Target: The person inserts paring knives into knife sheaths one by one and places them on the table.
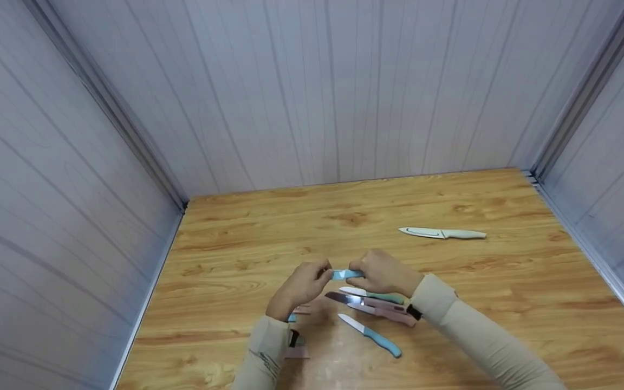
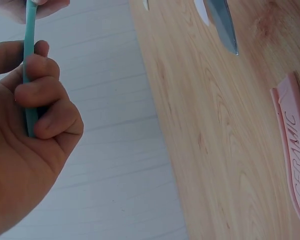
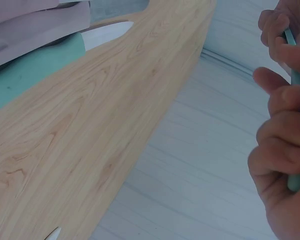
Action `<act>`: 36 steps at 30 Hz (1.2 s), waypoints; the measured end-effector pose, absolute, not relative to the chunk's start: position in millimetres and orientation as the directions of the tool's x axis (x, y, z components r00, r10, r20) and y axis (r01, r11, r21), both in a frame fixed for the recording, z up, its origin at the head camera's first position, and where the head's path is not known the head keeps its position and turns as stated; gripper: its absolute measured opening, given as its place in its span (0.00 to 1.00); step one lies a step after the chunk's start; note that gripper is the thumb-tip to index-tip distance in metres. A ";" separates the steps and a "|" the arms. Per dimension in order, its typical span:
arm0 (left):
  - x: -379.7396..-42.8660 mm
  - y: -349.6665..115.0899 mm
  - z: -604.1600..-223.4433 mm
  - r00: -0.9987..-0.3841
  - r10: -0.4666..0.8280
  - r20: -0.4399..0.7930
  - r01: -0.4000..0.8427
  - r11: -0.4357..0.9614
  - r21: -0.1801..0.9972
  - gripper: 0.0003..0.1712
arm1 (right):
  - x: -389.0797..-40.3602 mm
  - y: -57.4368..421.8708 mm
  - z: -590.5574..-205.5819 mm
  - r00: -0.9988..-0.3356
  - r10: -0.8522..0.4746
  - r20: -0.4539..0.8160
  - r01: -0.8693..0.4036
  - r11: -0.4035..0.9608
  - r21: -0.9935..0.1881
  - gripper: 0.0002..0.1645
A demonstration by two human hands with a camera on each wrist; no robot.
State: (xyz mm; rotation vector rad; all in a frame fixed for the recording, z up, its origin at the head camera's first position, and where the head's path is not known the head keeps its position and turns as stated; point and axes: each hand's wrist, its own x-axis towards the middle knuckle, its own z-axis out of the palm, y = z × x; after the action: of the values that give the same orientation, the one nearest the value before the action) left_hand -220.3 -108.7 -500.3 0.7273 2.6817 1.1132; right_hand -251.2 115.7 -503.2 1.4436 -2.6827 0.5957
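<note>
In front of my chest, my left hand (image 1: 302, 283) and right hand (image 1: 387, 273) hold opposite ends of a slim blue-green knife. My right fingers curl round its handle (image 3: 297, 181), whose rounded end shows by the palm. The left fingers and thumb grip the matching blade sheath (image 2: 29, 75). A pale patch shows between the hands; how far the blade sits inside is hidden. Below the hands lie a green-handled knife (image 1: 387, 298), pink-handled knives (image 1: 396, 315), one with a dark shiny blade (image 1: 339, 297), and a blue-handled knife (image 1: 381, 342).
A white knife (image 1: 463, 234) lies farther back on the right of the wooden table (image 1: 268, 227). Near the left forearm rests a pink sheath marked CERAMIC (image 2: 292, 145), with a blue piece (image 1: 292, 318) beside it. Pale panels (image 1: 301, 97) enclose the table's back and sides.
</note>
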 end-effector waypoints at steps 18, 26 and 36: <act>-220.9 -111.7 -500.3 -0.851 0.525 0.030 0.423 0.650 0.632 0.17 | -251.4 116.5 -497.8 -0.603 -0.789 0.123 -0.756 0.514 -0.405 0.21; -222.3 -134.3 -505.7 -0.890 0.455 0.021 0.375 0.707 0.600 0.19 | -259.4 140.2 -505.5 -0.695 -0.716 0.066 -0.647 0.584 -0.490 0.16; -218.5 -179.0 -515.8 -0.918 0.395 -0.037 0.296 0.744 0.599 0.17 | -274.2 187.4 -528.6 -0.811 -0.584 -0.015 -0.507 0.715 -0.481 0.13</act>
State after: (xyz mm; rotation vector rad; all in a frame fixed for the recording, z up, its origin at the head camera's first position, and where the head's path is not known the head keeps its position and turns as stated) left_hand -218.5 -179.0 -515.8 0.5548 2.7808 0.9145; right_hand -274.2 187.4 -528.6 0.9816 -3.0620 0.7775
